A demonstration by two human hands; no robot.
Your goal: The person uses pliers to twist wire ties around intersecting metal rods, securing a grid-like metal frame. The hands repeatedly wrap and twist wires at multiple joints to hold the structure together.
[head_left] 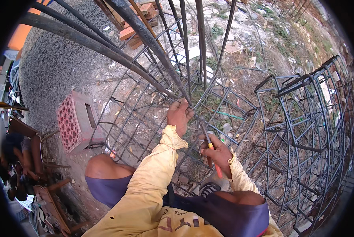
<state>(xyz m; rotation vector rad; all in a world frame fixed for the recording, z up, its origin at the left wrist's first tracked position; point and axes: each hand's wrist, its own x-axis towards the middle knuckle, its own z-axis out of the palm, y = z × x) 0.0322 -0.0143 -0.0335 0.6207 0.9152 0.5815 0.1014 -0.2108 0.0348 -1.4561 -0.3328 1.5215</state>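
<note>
My left hand (pixel 179 117) is closed around the joint where a thick steel rebar (pixel 151 39) meets a thin bent stirrup (pixel 199 102). Its fingertips are partly hidden, so any tie wire there is too small to make out. Just right of and nearer than it, my right hand (pixel 220 154) grips a pair of pincers (pixel 204 129) by handles with red and yellow grips. The jaws point up toward the same joint, close to the left fingers. Several long bars run away from the joint toward the far side, above a rebar cage (pixel 125 120).
A red plastic crate (pixel 75 122) lies at left, before a grey gravel heap (pixel 46 71). Bricks (pixel 139 23) are stacked at the far side. More rebar cages (pixel 299 114) stand at right over rubble and weeds. Another person (pixel 21 154) sits at the far left.
</note>
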